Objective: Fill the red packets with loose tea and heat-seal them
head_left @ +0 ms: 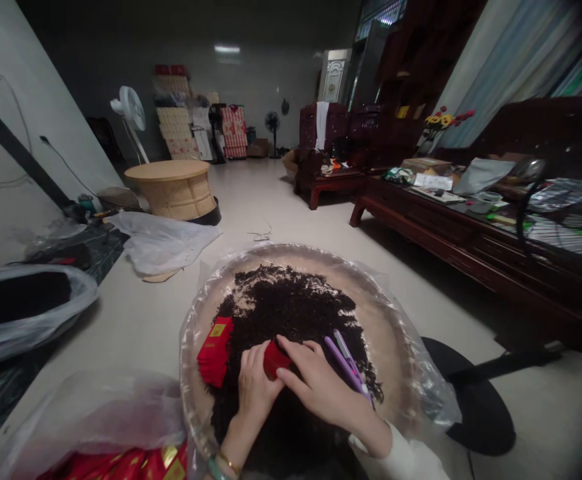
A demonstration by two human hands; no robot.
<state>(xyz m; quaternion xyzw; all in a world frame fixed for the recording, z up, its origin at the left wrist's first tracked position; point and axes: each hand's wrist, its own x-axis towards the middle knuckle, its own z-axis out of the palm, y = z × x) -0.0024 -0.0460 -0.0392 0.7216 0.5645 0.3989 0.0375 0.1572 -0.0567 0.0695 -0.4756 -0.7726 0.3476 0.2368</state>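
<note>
A round woven tray (401, 333) lined with clear plastic holds a heap of dark loose tea leaves (291, 313). My left hand (255, 387) and my right hand (321, 383) meet over the heap, both with fingers closed on one small red packet (273, 359). A stack of empty red packets (215, 351) leans on the tray's left side, just left of my left hand. A purple scoop-like tool (347, 363) lies on the leaves beside my right hand. My right wrist wears a white sleeve; my left wrist carries bracelets.
A clear bag of filled red-and-gold packets (121, 460) sits at the lower left. A plastic-lined bin of dark leaves (21, 300) lies on the left. A dark wooden bench (471, 247) with clutter runs along the right. A round stool (175, 188) and a fan (131, 113) stand behind.
</note>
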